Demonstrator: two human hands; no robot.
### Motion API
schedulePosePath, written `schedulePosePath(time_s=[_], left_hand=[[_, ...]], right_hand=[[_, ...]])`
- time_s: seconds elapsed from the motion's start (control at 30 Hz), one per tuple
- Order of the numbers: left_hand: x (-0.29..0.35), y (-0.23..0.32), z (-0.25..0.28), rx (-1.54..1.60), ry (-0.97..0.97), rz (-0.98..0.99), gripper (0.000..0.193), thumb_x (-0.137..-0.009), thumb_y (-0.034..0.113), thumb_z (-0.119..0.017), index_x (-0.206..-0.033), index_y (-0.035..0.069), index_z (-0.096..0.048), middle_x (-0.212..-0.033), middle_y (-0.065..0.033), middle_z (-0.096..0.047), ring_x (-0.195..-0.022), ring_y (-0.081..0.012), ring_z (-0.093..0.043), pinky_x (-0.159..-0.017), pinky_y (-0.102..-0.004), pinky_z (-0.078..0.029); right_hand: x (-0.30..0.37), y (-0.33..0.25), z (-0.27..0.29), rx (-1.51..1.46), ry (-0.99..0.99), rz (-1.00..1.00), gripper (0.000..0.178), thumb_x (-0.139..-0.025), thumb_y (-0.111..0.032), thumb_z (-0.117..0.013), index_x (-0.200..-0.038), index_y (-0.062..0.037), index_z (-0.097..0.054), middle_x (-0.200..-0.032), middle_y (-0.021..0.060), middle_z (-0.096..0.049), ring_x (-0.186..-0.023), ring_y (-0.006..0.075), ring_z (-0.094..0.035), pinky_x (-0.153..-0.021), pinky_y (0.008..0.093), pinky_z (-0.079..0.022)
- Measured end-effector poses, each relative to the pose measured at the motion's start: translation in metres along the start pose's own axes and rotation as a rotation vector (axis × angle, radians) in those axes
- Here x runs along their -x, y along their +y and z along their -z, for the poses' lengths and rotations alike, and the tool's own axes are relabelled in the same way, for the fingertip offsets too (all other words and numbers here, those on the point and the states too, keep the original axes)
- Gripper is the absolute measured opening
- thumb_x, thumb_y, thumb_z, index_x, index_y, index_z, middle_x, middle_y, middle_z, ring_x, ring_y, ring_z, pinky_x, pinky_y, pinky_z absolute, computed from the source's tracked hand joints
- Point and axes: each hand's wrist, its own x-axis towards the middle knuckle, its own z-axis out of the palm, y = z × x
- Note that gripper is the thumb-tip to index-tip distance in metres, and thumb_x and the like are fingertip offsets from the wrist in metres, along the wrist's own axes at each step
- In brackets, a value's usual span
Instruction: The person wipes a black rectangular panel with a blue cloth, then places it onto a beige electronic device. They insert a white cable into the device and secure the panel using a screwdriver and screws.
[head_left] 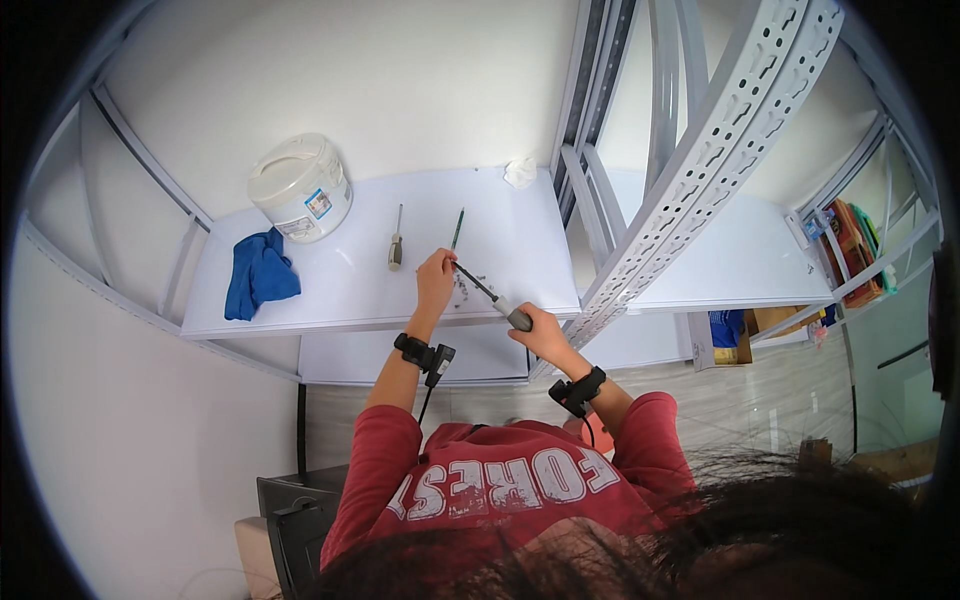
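Observation:
My right hand point(541, 334) is closed round the grey handle of a screwdriver point(476, 281). Its dark shaft slants up and left to my left hand point(435, 278), whose fingers pinch the tip end. A thin green pencil-like stick point(458, 228) lies just beyond the left fingertips; I cannot tell if they touch it. To the left, a second screwdriver point(396, 252) with a grey-beige handle rests on the white shelf point(350, 290). Small loose metal pieces point(461, 289), perhaps screws, are scattered under the held shaft.
A white lidded bucket point(300, 190) stands at the back left, with a blue cloth point(260, 275) before it. Crumpled white tissue point(520, 172) sits at the back right. A perforated metal post point(700, 160) rises close to my right hand. A lower shelf point(400, 357) runs underneath.

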Motion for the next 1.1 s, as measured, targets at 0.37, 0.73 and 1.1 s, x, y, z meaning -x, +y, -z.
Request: schedulePosePath(time_s=[0.37,0.73,1.1], left_hand=[[-0.001,-0.008,-0.002,-0.051,-0.072,-0.013,0.016,-0.089,0.006,-0.044,-0.084,0.004,-0.060,-0.072,-0.0113,-0.063,-0.066,-0.0256,-0.062,-0.064,-0.0347,-0.048],[0.015,-0.019,-0.004,-0.103,-0.034,0.102,0.010,-0.089,0.011,-0.047,-0.089,0.004,-0.054,-0.076,-0.0123,-0.063,-0.071,-0.0296,-0.062,-0.066,-0.0393,-0.048],[0.053,-0.039,0.018,-0.118,0.024,0.128,0.012,-0.078,0.008,-0.064,-0.085,0.003,-0.055,-0.069,-0.0104,-0.060,-0.061,-0.0223,-0.059,-0.059,-0.0325,-0.047]], right_hand=[[0.003,0.000,0.005,0.016,0.014,0.002,0.038,-0.072,-0.024,-0.073,-0.099,-0.0021,-0.058,-0.078,0.0185,-0.063,-0.071,0.0332,-0.062,-0.067,0.0371,-0.048],[-0.043,-0.006,-0.004,0.187,0.140,-0.049,0.038,-0.069,-0.021,-0.073,-0.096,-0.0041,-0.052,-0.076,0.0185,-0.062,-0.074,0.0380,-0.061,-0.065,0.0429,-0.048],[-0.106,-0.002,-0.035,0.358,-0.026,0.116,0.027,-0.072,-0.010,-0.062,-0.098,-0.0090,-0.053,-0.076,0.0171,-0.064,-0.074,0.0386,-0.061,-0.065,0.0476,-0.048]])
